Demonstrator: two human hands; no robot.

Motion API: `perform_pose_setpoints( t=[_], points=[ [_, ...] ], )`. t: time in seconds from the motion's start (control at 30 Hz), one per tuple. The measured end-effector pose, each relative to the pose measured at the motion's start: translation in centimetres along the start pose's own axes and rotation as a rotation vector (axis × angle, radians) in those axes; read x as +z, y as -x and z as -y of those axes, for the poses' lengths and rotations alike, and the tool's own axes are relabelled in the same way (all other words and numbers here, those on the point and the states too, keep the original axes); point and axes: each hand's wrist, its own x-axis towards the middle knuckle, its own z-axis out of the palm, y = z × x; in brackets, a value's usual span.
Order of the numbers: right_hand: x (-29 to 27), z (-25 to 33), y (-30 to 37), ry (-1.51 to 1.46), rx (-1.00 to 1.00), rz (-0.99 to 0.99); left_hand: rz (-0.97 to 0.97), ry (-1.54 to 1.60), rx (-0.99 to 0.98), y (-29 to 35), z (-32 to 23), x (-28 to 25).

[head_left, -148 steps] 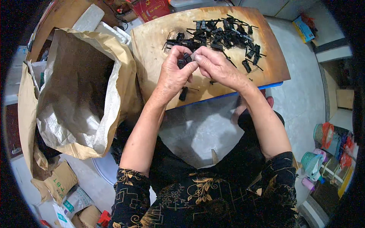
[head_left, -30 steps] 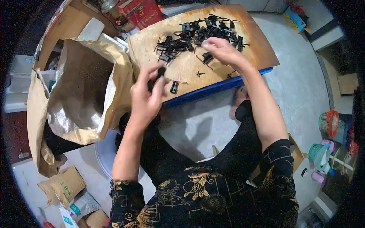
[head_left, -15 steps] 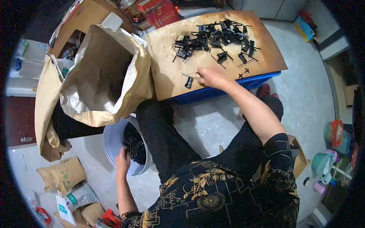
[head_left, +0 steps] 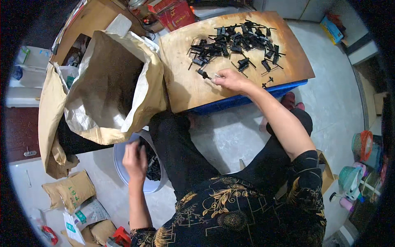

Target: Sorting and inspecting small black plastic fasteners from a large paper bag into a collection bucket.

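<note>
Over the near edge of the wooden board (head_left: 185,92), my right hand (head_left: 232,80) is closed in a pinch on a small black plastic part (head_left: 202,74) with a thin stem, to the left of the fingers. Beyond it lies a loose pile of similar black parts with thin rods (head_left: 236,41). A single black part (head_left: 243,64) sits apart, in front of the pile. My left hand (head_left: 135,159) is above a white bucket (head_left: 118,154) holding many small black pieces (head_left: 154,166); its fingers look curled but are smeared by motion.
A large tan woven sack (head_left: 152,90) with a silvery lining gapes open left of the board. The board rests on a blue crate (head_left: 247,96). Tan packed bags (head_left: 72,189) lie on the floor at left. A red box (head_left: 175,14) stands behind the board.
My left hand has risen up and away from the pieces in the bucket. The black part near my right hand has shifted farther up the board and is now in its fingers.
</note>
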Motion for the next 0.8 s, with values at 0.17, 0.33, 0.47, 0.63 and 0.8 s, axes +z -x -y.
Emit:
perform_pose_setpoints(
  t=[0.17, 0.33, 0.47, 0.63, 0.8],
  points=[
    [-1.1, 1.3, 1.9, -0.321, 0.137, 0.101, 0.018, 0.384, 0.249, -8.7, -10.9, 6.3],
    [-1.8, 3.2, 2.8, -0.583, 0.167, 0.173, 0.123, 0.478, 0.222, -16.5, -14.5, 12.8],
    [-3.4, 3.3, 2.2, -0.607, 0.209, 0.098, 0.128, 0.474, 0.340, -19.2, -14.8, 15.7],
    [-3.9, 3.1, 1.4, -0.575, 0.215, 0.025, 0.135, 0.513, 0.341, -20.3, -14.5, 17.1],
    [-3.6, 2.7, 0.2, -0.461, 0.045, -0.144, 0.346, 0.909, -0.015, -20.7, -14.9, 17.4]
  ],
)
